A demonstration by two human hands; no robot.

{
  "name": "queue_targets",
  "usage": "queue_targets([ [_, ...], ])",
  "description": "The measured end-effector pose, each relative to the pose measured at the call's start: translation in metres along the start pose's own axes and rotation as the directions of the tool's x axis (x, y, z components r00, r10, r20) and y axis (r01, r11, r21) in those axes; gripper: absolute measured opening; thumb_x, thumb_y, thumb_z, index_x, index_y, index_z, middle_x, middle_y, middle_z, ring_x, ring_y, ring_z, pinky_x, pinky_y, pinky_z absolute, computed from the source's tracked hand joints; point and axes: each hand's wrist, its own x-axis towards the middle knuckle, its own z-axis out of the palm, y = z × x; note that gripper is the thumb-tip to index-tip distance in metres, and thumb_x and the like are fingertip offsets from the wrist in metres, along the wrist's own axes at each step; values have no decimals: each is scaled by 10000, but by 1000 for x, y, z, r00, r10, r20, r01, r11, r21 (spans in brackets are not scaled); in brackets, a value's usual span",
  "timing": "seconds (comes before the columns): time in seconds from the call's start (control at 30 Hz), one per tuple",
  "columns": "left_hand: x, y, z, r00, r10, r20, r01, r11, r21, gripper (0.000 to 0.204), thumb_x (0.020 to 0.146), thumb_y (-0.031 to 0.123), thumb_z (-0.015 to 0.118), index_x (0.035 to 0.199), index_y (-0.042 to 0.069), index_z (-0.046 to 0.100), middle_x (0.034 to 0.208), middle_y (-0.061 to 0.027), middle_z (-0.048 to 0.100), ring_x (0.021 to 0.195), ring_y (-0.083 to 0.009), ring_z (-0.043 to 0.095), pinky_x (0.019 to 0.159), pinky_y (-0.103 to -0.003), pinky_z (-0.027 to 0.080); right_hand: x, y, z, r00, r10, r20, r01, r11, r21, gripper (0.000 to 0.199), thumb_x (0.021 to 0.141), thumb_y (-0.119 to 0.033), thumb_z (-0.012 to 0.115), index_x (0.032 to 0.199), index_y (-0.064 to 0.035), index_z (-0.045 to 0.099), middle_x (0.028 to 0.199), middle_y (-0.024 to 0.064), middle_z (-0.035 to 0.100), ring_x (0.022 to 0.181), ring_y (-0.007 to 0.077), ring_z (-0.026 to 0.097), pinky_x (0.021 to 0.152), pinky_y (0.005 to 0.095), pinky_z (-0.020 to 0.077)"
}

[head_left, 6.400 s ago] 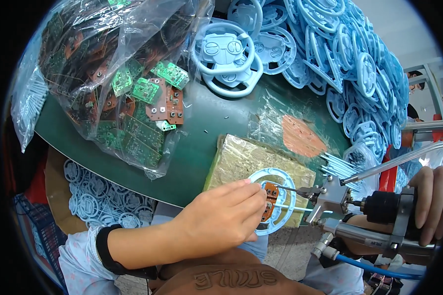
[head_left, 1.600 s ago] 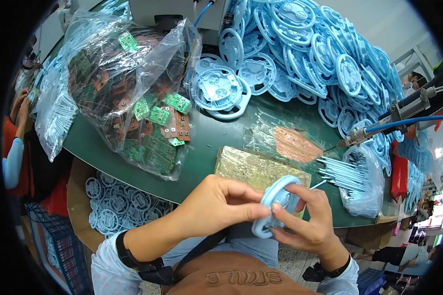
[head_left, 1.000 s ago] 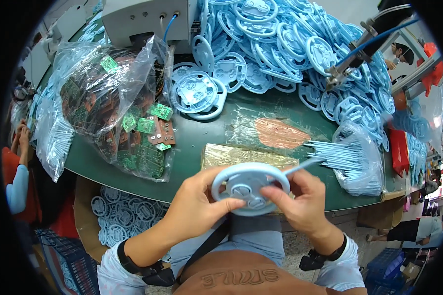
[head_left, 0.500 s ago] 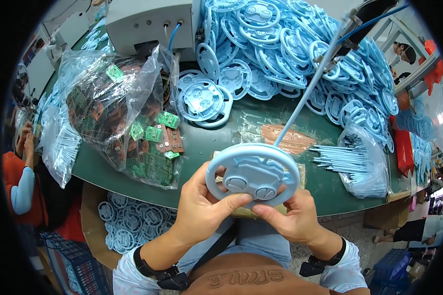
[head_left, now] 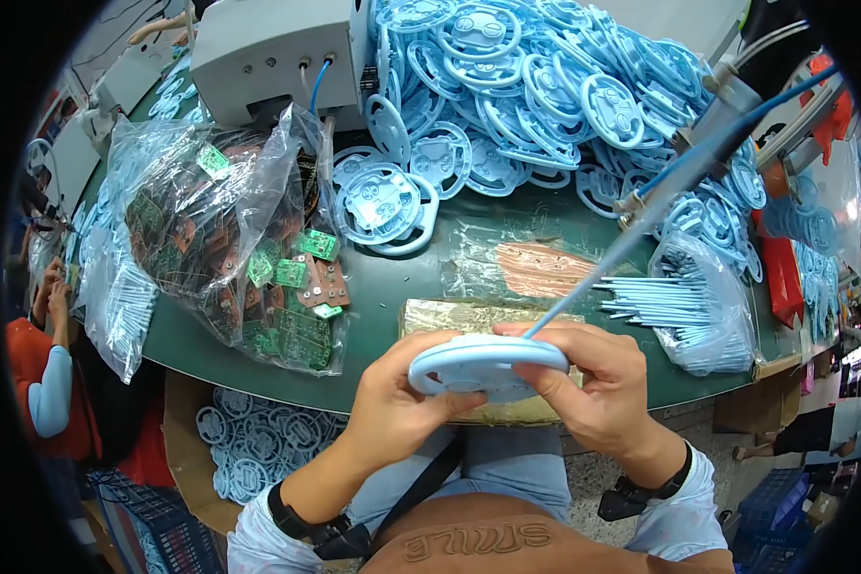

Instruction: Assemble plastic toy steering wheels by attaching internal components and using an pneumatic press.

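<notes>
Both my hands hold a light-blue plastic toy steering wheel (head_left: 478, 360) above the table's near edge. It is tipped so that its rim shows nearly edge-on. My left hand (head_left: 392, 397) grips the left side, thumb underneath. At the right side, my right hand (head_left: 598, 378) has its thumb on the rim and fingers over the far edge. A thin pale-blue rod (head_left: 593, 280) slants up and right from behind the wheel; its joint with the wheel is hidden by my right fingers. Below the wheel lies a tape-covered block (head_left: 435, 319).
Blue wheels form a large pile (head_left: 536, 86) at the back. A clear bag (head_left: 201, 225) of circuit boards lies left, a grey machine (head_left: 277, 57) behind it. Another bag (head_left: 727, 330) holds blue rods at right. A carton (head_left: 189, 450) of wheels stands lower left. A co-worker's sleeve (head_left: 50, 394) shows far left.
The wheel has tipped from face-up toward me to nearly edge-on and sunk slightly. My right hand has moved up around its right side. The rod's upper end has swung right and closer.
</notes>
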Motion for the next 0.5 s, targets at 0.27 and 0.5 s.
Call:
queue_targets([
  [0.27, 40, 13, -18, 919, 73, 388, -234, 892, 386, 623, 883, 141, 662, 1433, -16, 416, 1454, -189, 464, 1375, -307, 422, 1133, -391, 329, -23, 34, 0, 888, -341, 309, 457, 735, -501, 421, 737, -52, 718, 1147, 12, 647, 1249, 158, 628, 1110, 320, 633, 902, 405, 542],
  [0.5, 27, 8, 10, 811, -50, 583, -536, 335, 775, 923, 693, 244, 841, 1416, -70, 361, 1466, -270, 382, 1353, -397, 412, 1094, -440, 383, 26, -2, -100, 676, -497, -543, 153, 816, -557, 293, 880, -48, 698, 1144, 52, 621, 1093, 145, 679, 968, 196, 658, 882, 314, 527],
])
